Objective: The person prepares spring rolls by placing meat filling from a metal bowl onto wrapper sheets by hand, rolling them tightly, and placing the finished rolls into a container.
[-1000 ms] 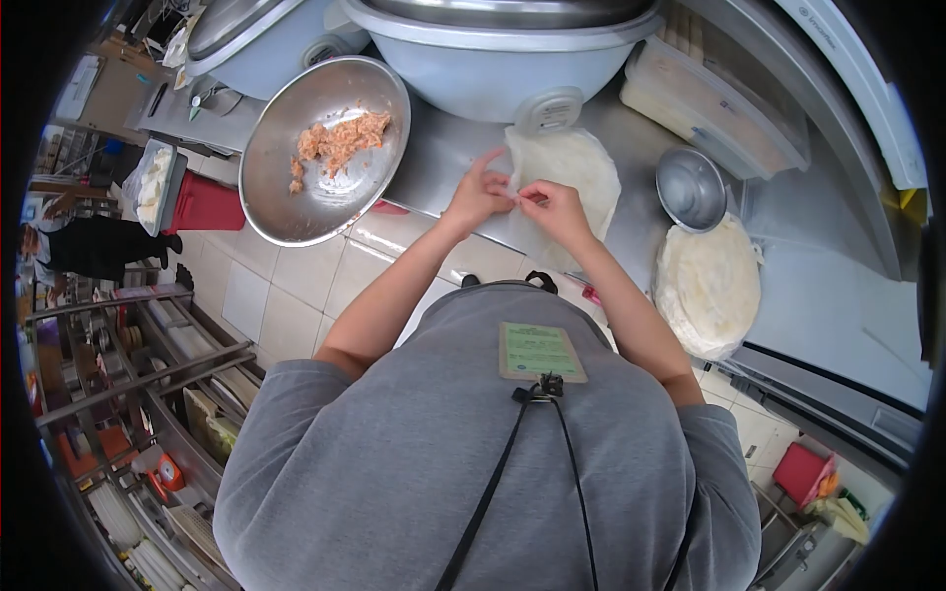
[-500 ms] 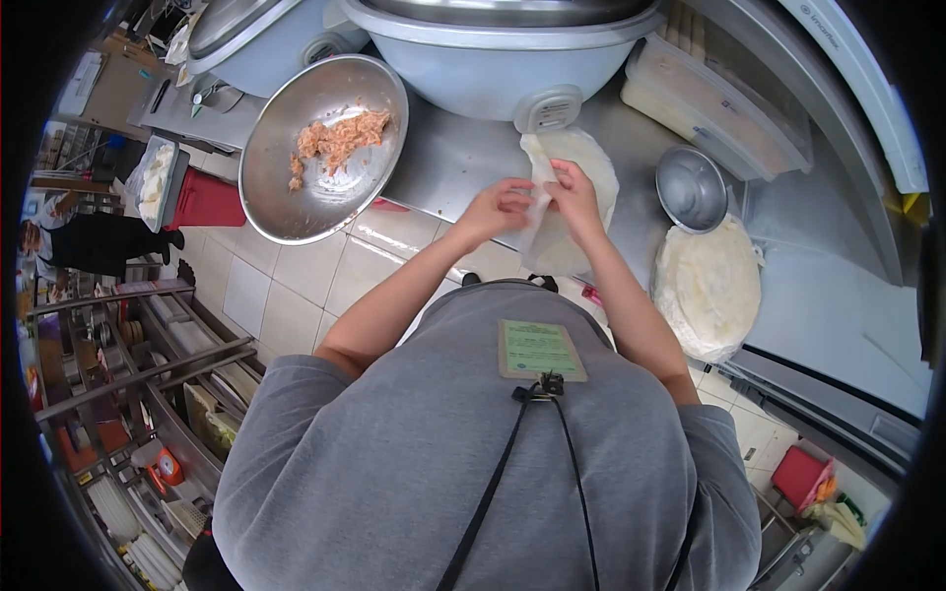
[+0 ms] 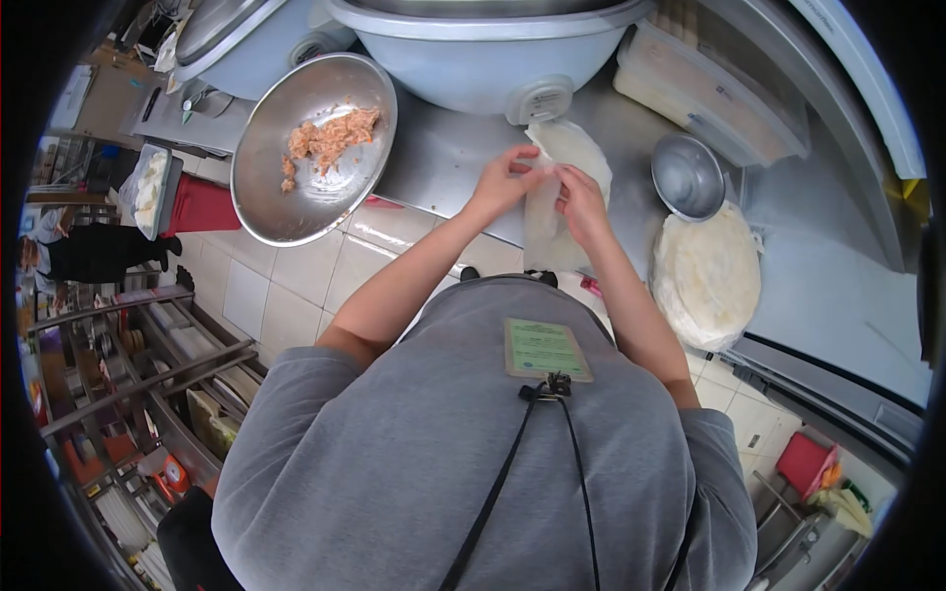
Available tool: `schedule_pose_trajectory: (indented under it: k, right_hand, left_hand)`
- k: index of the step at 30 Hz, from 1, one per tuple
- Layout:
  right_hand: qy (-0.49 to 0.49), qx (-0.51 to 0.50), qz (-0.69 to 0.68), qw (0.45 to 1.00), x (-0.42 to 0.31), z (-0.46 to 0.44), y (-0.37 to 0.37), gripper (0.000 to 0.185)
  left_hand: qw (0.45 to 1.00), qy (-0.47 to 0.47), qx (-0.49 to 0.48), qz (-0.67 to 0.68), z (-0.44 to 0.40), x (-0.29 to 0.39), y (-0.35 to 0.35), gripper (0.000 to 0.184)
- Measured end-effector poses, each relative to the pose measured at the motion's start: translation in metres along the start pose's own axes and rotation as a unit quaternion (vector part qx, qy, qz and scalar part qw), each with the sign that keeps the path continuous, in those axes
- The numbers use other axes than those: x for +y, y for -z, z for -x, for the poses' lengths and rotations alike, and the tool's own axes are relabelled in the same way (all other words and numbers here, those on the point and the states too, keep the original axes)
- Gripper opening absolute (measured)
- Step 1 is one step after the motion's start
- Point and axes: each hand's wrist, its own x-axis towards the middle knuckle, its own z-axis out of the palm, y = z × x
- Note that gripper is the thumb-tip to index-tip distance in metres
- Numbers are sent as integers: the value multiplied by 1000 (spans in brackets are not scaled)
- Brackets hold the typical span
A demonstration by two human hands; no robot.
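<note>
A thin, pale, round wrapper sheet [image 3: 584,148] lies on the steel counter, its near part hanging towards me and one side folded over. My left hand [image 3: 507,185] pinches at the folded side of the sheet, thumb and fingertips together. Close against it, my right hand [image 3: 583,204] is closed on the same fold, and the fingertips of both hands meet. What lies inside the fold, if anything, is hidden. To the left, a large steel bowl [image 3: 258,187] holds a clump of orange-pink minced filling [image 3: 333,140].
A stack of pale round wrappers [image 3: 708,281] rests at the right, below a small steel bowl [image 3: 687,177]. Large blue-grey lidded tubs [image 3: 473,64] line the back. A clear plastic box [image 3: 705,108] stands at the back right. Another person [image 3: 99,253] is far left.
My left hand has moved right and slightly up, bringing its fingertips to those of my right hand. The raised flap of the wrapper now lies lower. The view has shifted slightly.
</note>
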Motion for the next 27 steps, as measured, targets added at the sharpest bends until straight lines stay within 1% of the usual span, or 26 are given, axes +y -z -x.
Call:
schedule_pose_trajectory:
  k: [1, 2, 4, 5, 7, 8, 10, 11, 13, 14, 16, 17, 19, 20, 22, 23, 25, 26, 27]
  right_hand:
    - [6, -16, 0, 1000, -1, 3, -2, 24]
    - [6, -14, -1, 1000, 1, 3, -2, 24]
    - [57, -69, 102, 991, 5, 3, -3, 26]
    - [56, -68, 102, 991, 6, 4, -3, 26]
    - [36, -23, 60, 997, 6, 4, -6, 31]
    - [37, -25, 60, 997, 5, 4, -8, 31]
    - [16, 17, -17, 1000, 0, 7, -12, 39]
    - [16, 17, -17, 1000, 0, 7, -12, 39]
    - [40, 28, 36, 998, 0, 7, -12, 46]
    - [40, 27, 36, 998, 0, 6, -12, 46]
    - [48, 25, 84, 995, 1, 2, -10, 44]
    - [47, 24, 84, 995, 2, 0, -8, 44]
    - [74, 50, 93, 992, 4, -3, -7, 47]
    - [74, 50, 93, 992, 5, -2, -4, 47]
    - [103, 94, 134, 981, 1, 2, 5, 46]
    - [104, 95, 135, 981, 0, 1, 15, 46]
    - [123, 189, 146, 963, 1, -2, 41, 38]
    - [126, 189, 144, 963, 3, -4, 50, 38]
    - [87, 188, 140, 968, 2, -3, 55, 35]
  left_hand:
    - [999, 50, 13, 17, 0, 3, 0, 49]
    - [998, 51, 11, 17, 0, 5, 1, 49]
    - [998, 65, 7, 20, 0, 7, 6, 44]
    - [998, 66, 6, 20, 2, 6, 4, 44]
    - [999, -17, 23, -17, 4, 2, 1, 38]
    - [999, -17, 25, -18, 4, 0, 0, 38]
    - [997, 1, 6, 74, 5, -3, -1, 33]
    - [997, 2, 6, 75, 5, -5, -2, 33]
    - [992, 58, -21, 112, 11, 0, -3, 34]
    - [992, 59, -20, 112, 13, 0, -5, 34]
    - [998, 5, -2, 62, 16, 1, -8, 30]
    - [998, 5, -2, 62, 16, 2, -7, 30]
    - [997, 7, 43, -56, 17, 9, -4, 24]
    - [997, 7, 43, -56, 13, 4, 1, 24]
    - [992, 13, 94, -85, 2, -15, 20, 14]
    - [992, 12, 93, -85, -2, -24, 30, 14]
    - [988, 47, 146, 32, -5, -37, 53, 10]
    - [988, 44, 145, 30, -5, -43, 61, 10]
    - [987, 77, 132, 56, -6, -49, 68, 15]
